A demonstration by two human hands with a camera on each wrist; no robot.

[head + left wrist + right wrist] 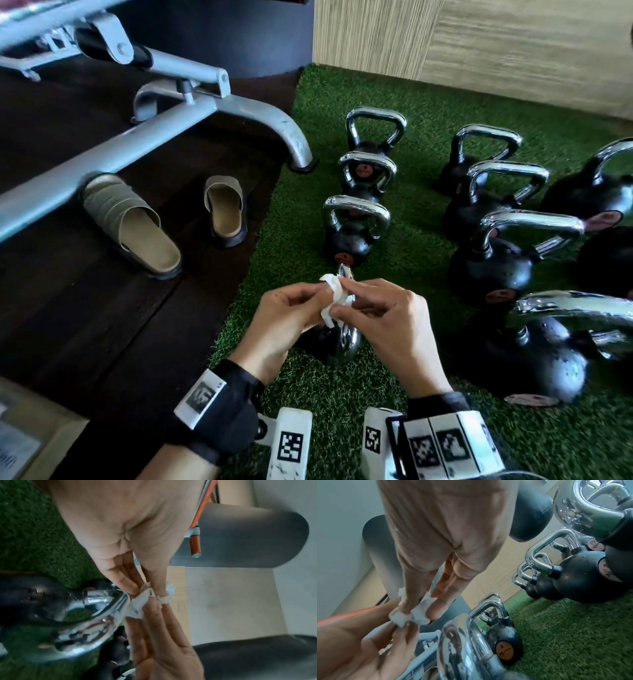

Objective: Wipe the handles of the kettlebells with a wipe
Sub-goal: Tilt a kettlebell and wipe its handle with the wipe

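Note:
A small crumpled white wipe [331,286] is pinched between both hands, just above the chrome handle [346,337] of the nearest small black kettlebell in the head view. My left hand [318,298] grips the wipe from the left and my right hand [347,301] from the right. In the left wrist view the left fingertips [135,589] pinch the wipe [139,605] beside the chrome handle [106,615]. The right wrist view shows the wipe [419,616] held over the same handle [464,639]. The kettlebell's body is mostly hidden under my hands.
Several more chrome-handled black kettlebells stand in rows on the green turf [342,411], one row ahead [356,226] and bigger ones to the right [493,260]. A grey bench frame [171,113] and two sandals [137,222] are on the dark floor to the left.

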